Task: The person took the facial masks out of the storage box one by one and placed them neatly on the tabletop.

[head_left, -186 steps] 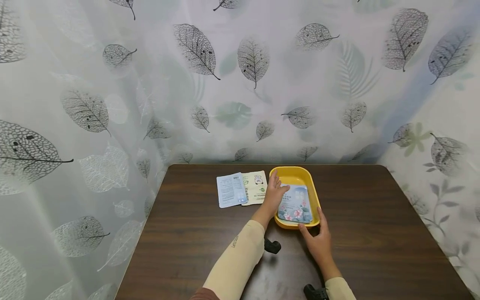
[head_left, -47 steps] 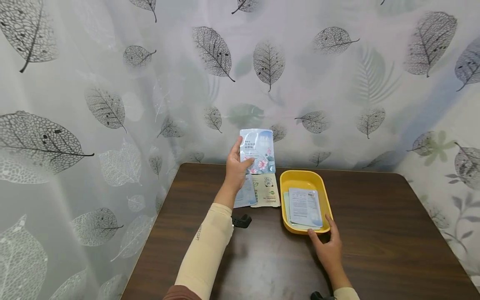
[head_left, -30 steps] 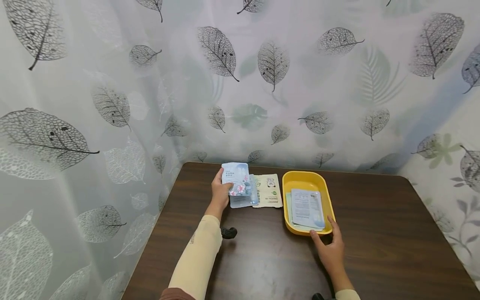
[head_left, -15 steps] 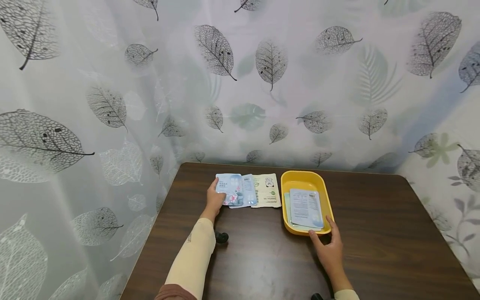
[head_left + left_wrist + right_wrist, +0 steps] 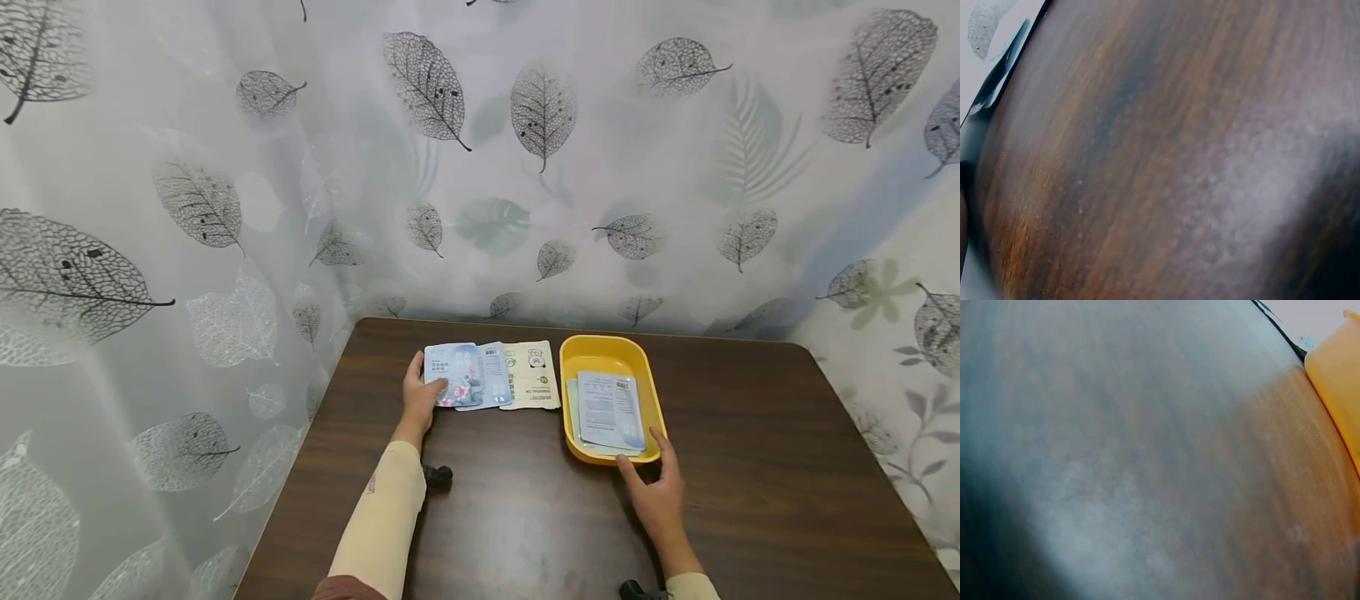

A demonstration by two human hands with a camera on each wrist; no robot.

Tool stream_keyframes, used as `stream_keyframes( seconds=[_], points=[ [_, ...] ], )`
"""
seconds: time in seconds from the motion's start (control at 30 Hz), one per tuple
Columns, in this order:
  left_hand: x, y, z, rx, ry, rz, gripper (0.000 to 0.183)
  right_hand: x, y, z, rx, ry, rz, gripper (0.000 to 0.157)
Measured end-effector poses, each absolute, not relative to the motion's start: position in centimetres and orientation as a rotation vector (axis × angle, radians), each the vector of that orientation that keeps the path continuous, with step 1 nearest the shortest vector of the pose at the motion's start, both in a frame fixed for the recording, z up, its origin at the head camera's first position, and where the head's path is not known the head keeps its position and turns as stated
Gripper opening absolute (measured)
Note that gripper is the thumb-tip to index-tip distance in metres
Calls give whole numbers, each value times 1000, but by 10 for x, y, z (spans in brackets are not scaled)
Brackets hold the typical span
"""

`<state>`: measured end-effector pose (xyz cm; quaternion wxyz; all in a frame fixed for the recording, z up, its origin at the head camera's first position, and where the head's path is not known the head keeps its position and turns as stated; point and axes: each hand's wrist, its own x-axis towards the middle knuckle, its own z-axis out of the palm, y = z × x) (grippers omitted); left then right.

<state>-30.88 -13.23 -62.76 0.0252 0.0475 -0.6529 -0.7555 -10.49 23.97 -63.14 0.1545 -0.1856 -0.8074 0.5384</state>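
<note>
In the head view my left hand [image 5: 418,398] holds a flat blue packet with pink flowers [image 5: 454,375] by its left edge, thumb on top. That packet overlaps a second light blue packet [image 5: 494,377], which overlaps a cream packet with a panda print [image 5: 534,375]. At the lower right corner of a yellow plastic tray [image 5: 654,400], my right hand [image 5: 660,504] grips with thumb and fingers spread around the corner. Inside the tray a pale blue text-covered packet [image 5: 611,410] lies on a pale green one [image 5: 573,412]. The right wrist view shows only the tray's outer wall [image 5: 1341,381].
Everything sits on a dark wood-grain table [image 5: 517,508], its back edge near a leaf-printed curtain [image 5: 480,167]. Black wrist straps with a small device [image 5: 438,477] show on the left wrist and another device [image 5: 633,590] by the right.
My left hand has lifted the flowered packet out of the tray, carried it left and lowered it onto the row's left end. My right hand has stayed at the tray's corner.
</note>
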Motion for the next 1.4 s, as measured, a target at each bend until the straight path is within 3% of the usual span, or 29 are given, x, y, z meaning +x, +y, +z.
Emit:
stream_keyframes(
  seconds=[0.5,0.7,1.03,1.4],
  points=[
    [-283,-145,-579,93,-1999,-2370,77,-105,238,-631,-478,-2254,1539,76],
    [-289,-136,-572,106,-1954,-2369,74,-104,239,-633,-483,-2275,1526,75],
    [-300,-76,-525,-116,-1769,-2511,70,-104,239,-634,-481,-2272,1534,74],
    [-286,-2,-489,-381,-1746,-2629,70,-102,239,-632,-459,-2278,1544,76]
  ],
)
